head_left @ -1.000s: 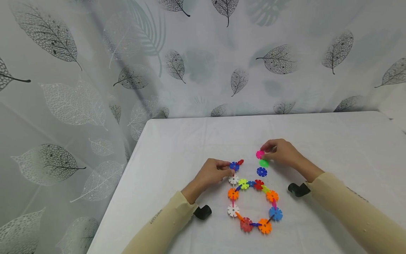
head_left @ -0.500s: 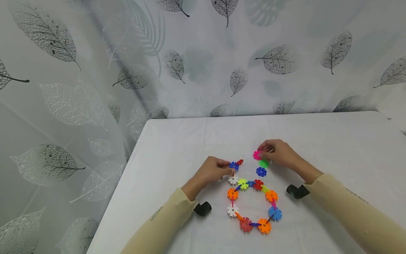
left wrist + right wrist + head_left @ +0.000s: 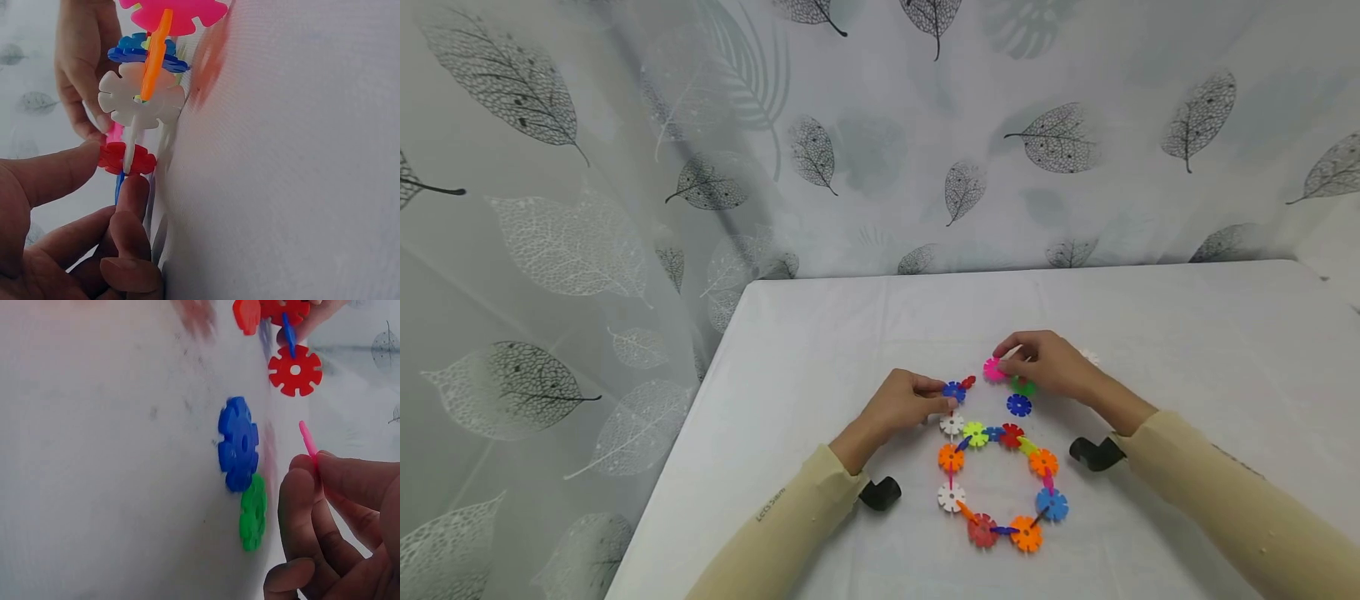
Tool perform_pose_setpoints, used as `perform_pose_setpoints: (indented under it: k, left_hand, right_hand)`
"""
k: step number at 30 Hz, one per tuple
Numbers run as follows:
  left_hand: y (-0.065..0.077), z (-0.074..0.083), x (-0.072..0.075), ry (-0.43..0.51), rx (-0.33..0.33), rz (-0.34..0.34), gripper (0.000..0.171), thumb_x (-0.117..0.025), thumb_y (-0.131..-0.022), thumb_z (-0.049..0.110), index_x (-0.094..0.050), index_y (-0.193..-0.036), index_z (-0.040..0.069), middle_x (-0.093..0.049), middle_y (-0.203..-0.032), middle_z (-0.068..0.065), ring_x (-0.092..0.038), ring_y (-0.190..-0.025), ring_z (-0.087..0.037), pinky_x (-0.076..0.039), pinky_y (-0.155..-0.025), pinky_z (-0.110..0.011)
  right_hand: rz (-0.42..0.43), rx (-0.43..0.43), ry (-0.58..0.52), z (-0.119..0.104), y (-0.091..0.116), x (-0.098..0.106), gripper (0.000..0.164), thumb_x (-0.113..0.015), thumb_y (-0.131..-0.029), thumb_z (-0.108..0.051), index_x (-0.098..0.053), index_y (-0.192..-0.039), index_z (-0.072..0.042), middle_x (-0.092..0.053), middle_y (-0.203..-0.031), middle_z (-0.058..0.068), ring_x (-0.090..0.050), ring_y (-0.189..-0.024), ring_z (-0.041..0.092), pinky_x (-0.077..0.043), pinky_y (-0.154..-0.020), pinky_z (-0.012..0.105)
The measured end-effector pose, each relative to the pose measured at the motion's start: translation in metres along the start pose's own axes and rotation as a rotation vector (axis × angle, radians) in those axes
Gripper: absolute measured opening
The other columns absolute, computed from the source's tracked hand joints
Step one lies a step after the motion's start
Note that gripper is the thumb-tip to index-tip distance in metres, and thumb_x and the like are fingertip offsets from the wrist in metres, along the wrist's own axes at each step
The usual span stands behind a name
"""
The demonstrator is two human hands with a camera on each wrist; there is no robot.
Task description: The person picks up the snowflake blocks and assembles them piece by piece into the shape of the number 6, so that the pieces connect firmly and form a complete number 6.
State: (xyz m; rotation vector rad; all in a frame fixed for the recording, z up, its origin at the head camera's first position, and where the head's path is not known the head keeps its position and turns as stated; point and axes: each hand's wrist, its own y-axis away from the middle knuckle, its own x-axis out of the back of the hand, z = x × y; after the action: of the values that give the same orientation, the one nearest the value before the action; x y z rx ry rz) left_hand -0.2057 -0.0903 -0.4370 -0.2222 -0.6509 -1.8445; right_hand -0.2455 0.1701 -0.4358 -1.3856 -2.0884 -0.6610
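Observation:
A ring of slotted plastic flower discs [image 3: 1043, 462] in several colours lies on the white table, with a short branch rising from its upper left. My left hand [image 3: 904, 402] grips that branch beside a blue flower disc [image 3: 954, 392]; in the left wrist view its thumb and fingertips are at a red flower disc [image 3: 114, 157]. Another red flower disc [image 3: 295, 370] forms the branch's free end. My right hand [image 3: 1045, 362] pinches a pink flower disc [image 3: 993, 369] between thumb and forefinger, a short gap from that red end.
Loose on the table near my right hand lie a green flower disc [image 3: 1022, 386] and a dark blue flower disc [image 3: 1018, 405]. A white piece [image 3: 1089, 357] shows behind the right wrist. Black wrist mounts [image 3: 880, 493] hang by both sleeves. A leaf-printed curtain [image 3: 880, 150] stands behind the table.
My right hand has moved left with the pink disc, closer to the red end of the branch. The white piece behind the right wrist has come into view. My left hand stays nearly still.

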Motion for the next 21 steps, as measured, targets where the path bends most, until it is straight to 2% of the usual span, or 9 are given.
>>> perform_pose_setpoints:
  k: [11,21]
  left_hand:
    - [-0.0022,-0.0025,-0.0002,-0.005,-0.027,-0.005,0.044,-0.082,-0.087,0.03,-0.073,-0.123,0.006,-0.074,-0.089,0.005,-0.059,-0.064,-0.012,-0.046,-0.059,-0.023]
    - [-0.0019,-0.0029,0.0007,-0.015,-0.033,-0.01,0.046,-0.081,-0.087,0.032,-0.073,-0.125,0.007,-0.074,-0.09,0.006,-0.059,-0.065,-0.013,-0.047,-0.06,-0.024]
  right_hand:
    - [-0.045,-0.028,-0.117,-0.0014,-0.0027,-0.0065,0.023,-0.068,-0.098,-0.018,-0.069,-0.117,-0.004,-0.07,-0.091,0.008,-0.064,-0.064,0.022,-0.057,-0.069,0.034]
    - [-0.074,-0.036,-0.161,-0.0039,-0.0014,-0.0094,0.025,-0.067,-0.099,-0.019,-0.068,-0.118,-0.003,-0.07,-0.096,0.01,-0.063,-0.064,0.023,-0.056,-0.068,0.032]
